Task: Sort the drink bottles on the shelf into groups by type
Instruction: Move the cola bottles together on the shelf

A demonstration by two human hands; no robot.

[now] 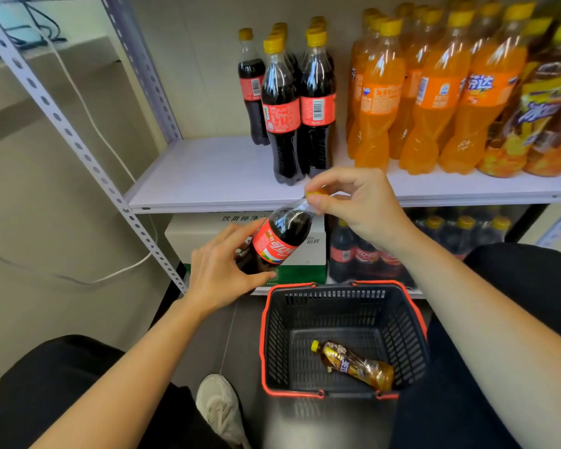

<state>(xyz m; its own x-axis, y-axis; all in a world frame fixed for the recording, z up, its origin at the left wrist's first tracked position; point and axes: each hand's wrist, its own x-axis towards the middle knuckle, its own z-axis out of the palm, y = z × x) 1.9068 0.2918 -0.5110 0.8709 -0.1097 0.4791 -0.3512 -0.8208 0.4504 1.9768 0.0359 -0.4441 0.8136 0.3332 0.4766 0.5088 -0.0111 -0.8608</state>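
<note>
A cola bottle (279, 236) with a red label and yellow cap hangs tilted in front of the white shelf (214, 176). My right hand (360, 205) pinches its cap and neck. My left hand (222, 270) grips its lower body. On the shelf stand several cola bottles (285, 102) at the left, several orange soda bottles (431, 89) in the middle and brown tea bottles (551, 105) at the right. One tea bottle (353, 364) lies in a black basket (415, 319) with a red rim on the floor.
Below the shelf sit a white and green carton (308, 254) and more cola bottles (363, 251). A perforated metal upright (78, 147) runs down the shelf's left side, with a white cable (110, 137) behind it. My knees flank the basket, and my shoe (217, 406) is beside it.
</note>
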